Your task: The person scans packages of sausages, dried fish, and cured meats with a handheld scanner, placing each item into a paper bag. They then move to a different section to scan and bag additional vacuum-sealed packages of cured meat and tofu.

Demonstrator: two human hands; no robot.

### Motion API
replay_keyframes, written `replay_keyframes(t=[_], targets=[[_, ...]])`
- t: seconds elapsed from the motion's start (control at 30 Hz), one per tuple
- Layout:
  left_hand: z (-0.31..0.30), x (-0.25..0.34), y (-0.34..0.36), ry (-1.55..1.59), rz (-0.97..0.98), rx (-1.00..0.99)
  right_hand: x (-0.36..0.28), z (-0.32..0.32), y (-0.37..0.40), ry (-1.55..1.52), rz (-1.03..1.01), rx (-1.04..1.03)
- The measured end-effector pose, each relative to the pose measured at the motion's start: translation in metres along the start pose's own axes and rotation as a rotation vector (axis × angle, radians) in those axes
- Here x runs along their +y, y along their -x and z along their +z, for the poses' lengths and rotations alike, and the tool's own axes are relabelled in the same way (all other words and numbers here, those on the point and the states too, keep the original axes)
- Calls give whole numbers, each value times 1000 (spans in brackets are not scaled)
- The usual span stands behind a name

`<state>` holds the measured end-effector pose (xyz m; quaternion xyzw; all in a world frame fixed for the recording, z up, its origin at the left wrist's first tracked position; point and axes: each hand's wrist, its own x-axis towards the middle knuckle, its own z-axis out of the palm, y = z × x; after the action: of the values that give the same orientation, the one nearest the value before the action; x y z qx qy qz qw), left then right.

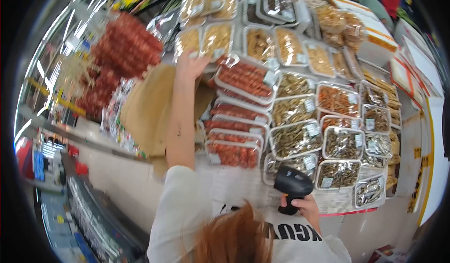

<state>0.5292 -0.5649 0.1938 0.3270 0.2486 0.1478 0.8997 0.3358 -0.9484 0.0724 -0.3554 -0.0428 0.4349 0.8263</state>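
Note:
My left hand (192, 65) is stretched forward over the far left of the display, at the near edge of two wrapped trays of pale yellow dried food (218, 38). Its thumb stands apart from the fingers, which look open; the fingertips are blurred against the wrap. Just right of it, a wrapped tray of red sausages (246, 79) lies tilted on a stack of similar trays. My right hand (307, 206) is closed around the handle of a black barcode scanner (294, 183), near the front edge beside wrapped trays of small dried fish (338, 174).
Left of the display stand a tan rounded object (150, 108) and hanging bunches of red sausages (126, 45). Wrapped trays of dried goods (296, 138) cover the middle. White foam boxes (375, 42) line the right. A metal rail (93, 143) crosses at left.

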Motion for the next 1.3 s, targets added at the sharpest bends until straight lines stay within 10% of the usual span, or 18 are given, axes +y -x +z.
replay_keyframes(t=[0.1, 0.23, 0.37, 0.57, 0.73, 1.3], targets=[[-22, -24, 81, -58, 413, -346, 5, 5, 2, 30, -65, 112], [-101, -69, 162, -649, 112, -658, 4, 9, -1, 34, -42, 123], [-164, -74, 160, -874, 171, 15, -1, 15, -1, 39, 4, 130], [-159, -22, 165, -1031, 395, 375, -1, 13, -5, 81, 40, 70], [-121, 26, 158, -525, 911, 263, 3, 11, 1, 74, 28, 92], [-125, 50, 121, -237, 832, 352, -1, 17, 2, 108, -87, 266]])
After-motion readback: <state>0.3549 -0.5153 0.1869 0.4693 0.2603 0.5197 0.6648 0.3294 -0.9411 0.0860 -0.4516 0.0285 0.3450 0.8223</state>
